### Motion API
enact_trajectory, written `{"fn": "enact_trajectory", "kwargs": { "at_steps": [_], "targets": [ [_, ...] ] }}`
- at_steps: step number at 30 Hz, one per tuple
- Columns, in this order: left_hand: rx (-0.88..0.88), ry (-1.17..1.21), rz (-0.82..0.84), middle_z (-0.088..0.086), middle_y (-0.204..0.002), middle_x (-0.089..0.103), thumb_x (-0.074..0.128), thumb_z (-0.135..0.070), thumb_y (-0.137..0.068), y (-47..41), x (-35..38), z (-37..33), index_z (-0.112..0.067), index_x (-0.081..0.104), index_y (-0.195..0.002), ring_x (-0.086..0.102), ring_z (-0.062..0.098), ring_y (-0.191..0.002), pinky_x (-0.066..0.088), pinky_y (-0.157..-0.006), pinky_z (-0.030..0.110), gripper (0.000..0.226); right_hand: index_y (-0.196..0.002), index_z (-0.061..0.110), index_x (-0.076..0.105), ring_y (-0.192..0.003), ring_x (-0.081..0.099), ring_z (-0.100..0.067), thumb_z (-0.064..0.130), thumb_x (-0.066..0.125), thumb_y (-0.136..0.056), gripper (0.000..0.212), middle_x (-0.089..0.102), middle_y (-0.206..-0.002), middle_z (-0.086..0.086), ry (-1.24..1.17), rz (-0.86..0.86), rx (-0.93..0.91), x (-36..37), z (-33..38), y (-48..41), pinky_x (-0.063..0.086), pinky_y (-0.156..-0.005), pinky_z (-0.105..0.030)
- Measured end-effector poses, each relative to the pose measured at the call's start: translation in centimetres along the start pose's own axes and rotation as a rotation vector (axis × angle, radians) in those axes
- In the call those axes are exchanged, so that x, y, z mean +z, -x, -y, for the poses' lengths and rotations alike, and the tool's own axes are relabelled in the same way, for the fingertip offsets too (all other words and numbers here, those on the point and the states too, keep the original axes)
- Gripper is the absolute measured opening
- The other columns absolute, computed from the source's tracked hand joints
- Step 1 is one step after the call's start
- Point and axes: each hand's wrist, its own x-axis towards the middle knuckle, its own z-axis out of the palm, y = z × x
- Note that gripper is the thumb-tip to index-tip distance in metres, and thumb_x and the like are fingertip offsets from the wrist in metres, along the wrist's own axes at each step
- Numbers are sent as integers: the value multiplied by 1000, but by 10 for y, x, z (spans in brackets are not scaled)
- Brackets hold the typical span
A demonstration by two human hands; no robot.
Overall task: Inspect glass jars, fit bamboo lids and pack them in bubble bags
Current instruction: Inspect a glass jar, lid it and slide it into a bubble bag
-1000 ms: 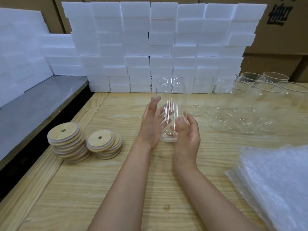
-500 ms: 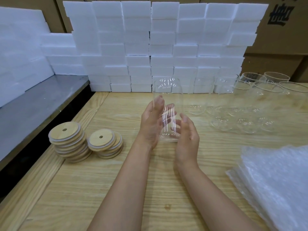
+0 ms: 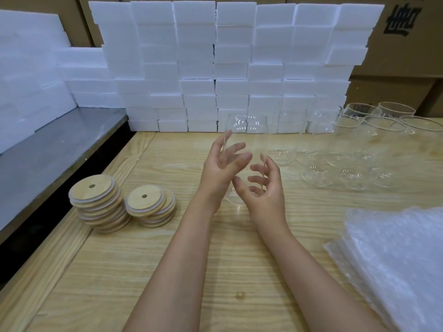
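A clear glass jar (image 3: 247,130) stands upright, lifted just above the bench (image 3: 167,271), between both hands. The left hand (image 3: 220,173) presses spread, nearly straight fingers against its side, grip released. The right hand (image 3: 268,195) curls thumb and fingers round its lower part, grasping it. Left of the jar sit stacked bamboo lids (image 3: 96,195); right of it, more jars (image 3: 347,173) and bubble bags (image 3: 395,259).

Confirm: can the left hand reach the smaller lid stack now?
Probably yes: only bare table lies between the left hand and that lid stack, though it shares the glass jar with the right hand.
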Motion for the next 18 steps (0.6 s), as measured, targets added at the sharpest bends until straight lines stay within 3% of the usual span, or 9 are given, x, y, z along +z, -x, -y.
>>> {"fn": "enact_trajectory", "kwargs": {
  "at_steps": [3, 6, 12, 15, 18],
  "targets": [
    [42, -77, -11, -5, -133, 57, 78, -39, -65, 3, 0, -2, -25, 38, -143, 55, 9, -119, 47, -96, 26, 88, -120, 47, 40, -97, 54, 6, 30, 79, -72, 64, 52, -116, 18, -35, 37, 12, -1, -2, 0, 51, -86, -25],
    [79, -180, -16, -13, -133, 55, 74, -53, -53, 6, 1, -6, -36, 44, -129, 55, 5, -117, 43, -100, 36, 83, -128, 41, 36, -108, 54, 7, 17, 77, -79, 68, 53, -117, 25, -37, 71, 20, -2, -7, -2, 47, -94, -26],
    [156, -282, 10, -13, -132, 50, 79, -47, -51, 8, -3, -5, -34, 46, -132, 50, 0, -123, 38, -101, 24, 88, -134, 41, 31, -120, 51, -2, 17, 80, -76, 79, 47, -136, 19, 76, 74, -40, -6, -14, -5, 43, -101, -30],
    [190, -334, 65, -12, -136, 52, 87, -28, -56, 7, -6, -1, -22, 45, -138, 45, -4, -128, 36, -103, 17, 93, -131, 46, 32, -109, 50, 17, 16, 82, -72, 83, 46, -133, 26, 70, 68, -57, -6, -15, -7, 44, -86, -12],
    [213, -383, 91, -14, -134, 54, 86, -19, -55, 6, -6, 1, -25, 46, -138, 45, -7, -126, 35, -95, 5, 92, -118, 57, 36, -104, 48, 25, 21, 80, -66, 77, 45, -130, 32, 46, 15, -54, -6, -15, -9, 41, -78, -2]
  ]
}}
